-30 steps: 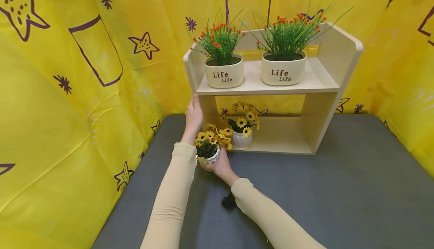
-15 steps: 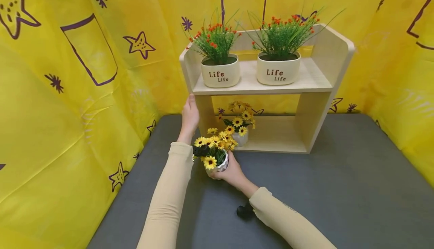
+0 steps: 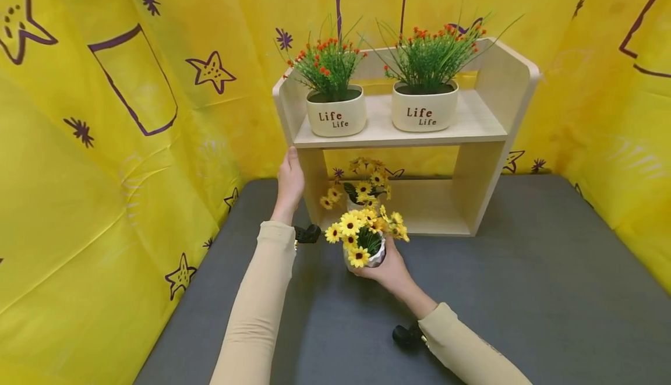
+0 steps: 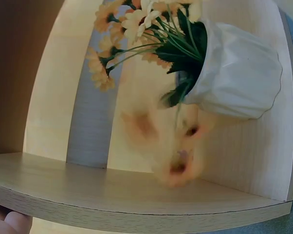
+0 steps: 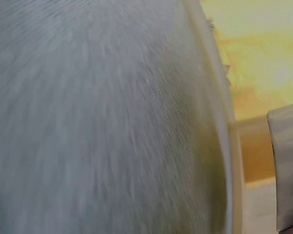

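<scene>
My right hand (image 3: 390,268) grips a small white ribbed flower pot (image 3: 378,255) holding yellow daisies (image 3: 350,225), lifted in front of the wooden shelf (image 3: 456,138). At the shelf's left side panel, my left hand (image 3: 290,184) rests along the outside; a bit of its fingers shows low in the left wrist view. A second white pot (image 4: 239,73) with similar yellow flowers (image 4: 137,22) stands on the lower shelf, largely hidden behind the held plant in the head view. Some flowers (image 4: 178,163) beside it are blurred. In the right wrist view the held pot (image 5: 288,165) is at the right edge.
Two cream pots, the left one (image 3: 335,116) and the right one (image 3: 424,108), stand on the upper shelf with red-flowered grass, both marked "Life". Grey cloth covers the table (image 3: 550,292). A yellow patterned curtain (image 3: 131,210) hangs behind and to the left.
My right hand has drawn the held flower pot rightward and slightly toward me, away from the shelf's left panel. My left hand stays at the panel. The view has shifted slightly.
</scene>
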{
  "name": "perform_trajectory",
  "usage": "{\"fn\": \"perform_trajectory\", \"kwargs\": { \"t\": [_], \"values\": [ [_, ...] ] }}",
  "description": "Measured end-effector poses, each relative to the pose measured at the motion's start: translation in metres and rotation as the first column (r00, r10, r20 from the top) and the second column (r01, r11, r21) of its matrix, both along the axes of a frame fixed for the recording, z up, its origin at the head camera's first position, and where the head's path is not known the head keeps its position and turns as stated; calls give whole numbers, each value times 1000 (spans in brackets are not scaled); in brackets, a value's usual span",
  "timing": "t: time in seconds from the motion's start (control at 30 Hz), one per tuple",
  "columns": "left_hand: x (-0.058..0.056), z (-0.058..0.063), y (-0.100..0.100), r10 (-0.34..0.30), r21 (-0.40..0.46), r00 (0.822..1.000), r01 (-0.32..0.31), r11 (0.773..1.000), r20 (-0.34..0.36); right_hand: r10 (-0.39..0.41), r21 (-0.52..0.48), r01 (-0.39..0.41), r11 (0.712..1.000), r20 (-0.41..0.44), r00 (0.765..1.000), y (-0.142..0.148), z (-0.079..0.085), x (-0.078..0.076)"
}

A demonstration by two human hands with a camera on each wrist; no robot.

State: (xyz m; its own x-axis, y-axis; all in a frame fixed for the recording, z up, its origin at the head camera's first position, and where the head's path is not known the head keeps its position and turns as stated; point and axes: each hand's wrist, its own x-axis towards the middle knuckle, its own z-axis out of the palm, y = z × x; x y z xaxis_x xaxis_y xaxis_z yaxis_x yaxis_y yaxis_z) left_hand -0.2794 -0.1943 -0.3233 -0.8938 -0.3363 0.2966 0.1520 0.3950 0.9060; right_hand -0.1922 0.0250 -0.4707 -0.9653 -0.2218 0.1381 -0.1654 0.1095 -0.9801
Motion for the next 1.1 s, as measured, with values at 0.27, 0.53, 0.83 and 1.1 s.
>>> {"fn": "perform_trajectory", "kwargs": {
  "t": [0.27, 0.53, 0.83, 1.1],
  "values": [
    [-1, 2, -3, 2, 10, 1000, -1, 1000, -19, -74, 5, 74, 997, -48, 996, 34, 20, -7],
    [-2, 3, -2, 13, 9, 1000, -13, 1000, -16, -177, -92, 176, 980, -8, 984, 61, 19, -33],
    [-1, 2, -1, 11, -2, 1000, -11, 1000, -2, -257, -133, 251, 959, -25, 966, 87, 19, -57],
    [-1, 0, 0, 3, -5, 1000, -3, 1000, 1, -334, -89, 336, 938, 28, 942, 95, 16, -71]
  ]
}}
